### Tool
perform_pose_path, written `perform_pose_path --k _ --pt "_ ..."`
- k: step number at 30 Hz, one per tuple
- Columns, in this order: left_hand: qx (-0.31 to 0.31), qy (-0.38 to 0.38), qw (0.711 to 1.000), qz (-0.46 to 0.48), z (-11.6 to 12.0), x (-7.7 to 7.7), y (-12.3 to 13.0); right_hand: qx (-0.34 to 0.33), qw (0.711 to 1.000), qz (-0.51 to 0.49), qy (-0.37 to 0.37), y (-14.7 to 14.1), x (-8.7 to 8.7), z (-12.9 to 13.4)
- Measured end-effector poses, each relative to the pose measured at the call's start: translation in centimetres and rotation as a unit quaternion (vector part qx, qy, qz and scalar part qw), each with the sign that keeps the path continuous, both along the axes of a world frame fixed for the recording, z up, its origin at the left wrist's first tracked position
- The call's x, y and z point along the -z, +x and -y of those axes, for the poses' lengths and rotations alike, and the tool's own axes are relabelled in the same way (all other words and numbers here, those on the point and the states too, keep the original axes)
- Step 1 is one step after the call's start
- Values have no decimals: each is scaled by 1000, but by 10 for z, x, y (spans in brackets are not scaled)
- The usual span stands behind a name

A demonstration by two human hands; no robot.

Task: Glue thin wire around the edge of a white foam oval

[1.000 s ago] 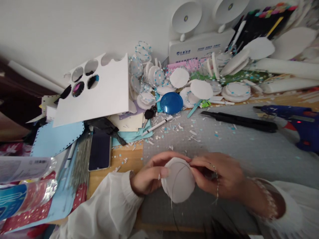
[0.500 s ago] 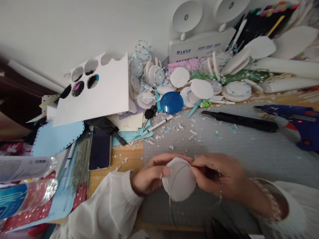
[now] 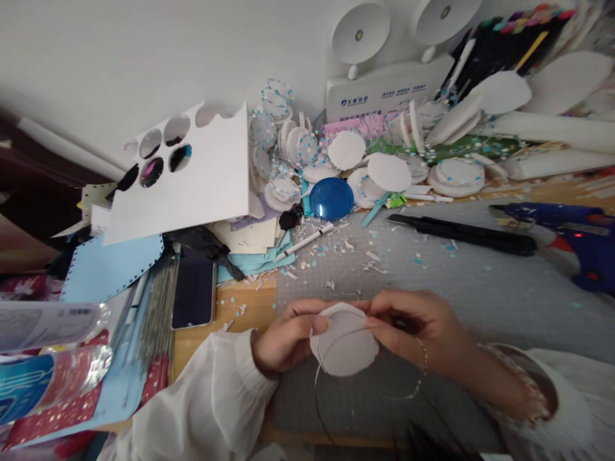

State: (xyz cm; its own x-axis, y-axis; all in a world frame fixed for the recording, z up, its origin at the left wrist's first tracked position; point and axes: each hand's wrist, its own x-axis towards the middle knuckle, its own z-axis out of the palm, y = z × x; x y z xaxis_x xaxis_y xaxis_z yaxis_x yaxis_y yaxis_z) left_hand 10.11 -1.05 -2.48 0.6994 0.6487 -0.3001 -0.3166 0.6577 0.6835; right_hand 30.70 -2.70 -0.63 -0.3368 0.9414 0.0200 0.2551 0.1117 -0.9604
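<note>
A white foam disc [image 3: 350, 355] is held low over the grey cutting mat, its flat face tilted up. My left hand [image 3: 295, 333] is closed on its left edge, thumb on the face and fingers behind. A thin wire [image 3: 316, 400] curves across the disc and trails down below it. At the upper right edge, my right hand [image 3: 413, 326] is closed in a pinch, thumb and fingers pressing the wire against the rim. Beneath that hand hangs a fine beaded strand [image 3: 423, 362]. The fingers behind the disc are partly hidden.
Beyond the disc, paper scraps litter the cutting mat [image 3: 413, 275]. A black utility knife [image 3: 466, 235] and a blue glue gun [image 3: 576, 237] lie to the right. Decorated discs crowd a blue lid [image 3: 331, 198]. A phone [image 3: 193, 291] and bundled wires [image 3: 156, 320] lie left.
The disc has tilted back and looks flatter. The wire's loop has shifted lower across its face. My right hand has moved slightly left, its thumb now against the disc's edge.
</note>
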Motion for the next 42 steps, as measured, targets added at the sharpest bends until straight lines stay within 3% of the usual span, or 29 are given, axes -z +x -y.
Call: perform_pose_path --k 6,10,16,24,32,37,42 --pt "-62 78 989 -110 1 -1 -3 29 998 -36 -50 -2 -2 -1" --pt "-69 103 980 -154 1 0 -4 43 995 -59 -71 -2 -5 -2" --pt "-85 48 990 -104 1 -1 0 50 994 -80 -61 -4 -10 -3" --pt "-74 79 990 -88 -1 -3 -3 55 997 -54 -17 -3 -10 -3" --pt "-75 28 990 -115 -3 -6 1 84 996 -39 14 -4 -6 -1" --pt "-97 53 981 -160 -2 -4 1 75 993 -76 -60 -4 -4 -3" --pt "-121 50 979 -155 -3 -4 1 48 971 -160 -168 0 3 -5"
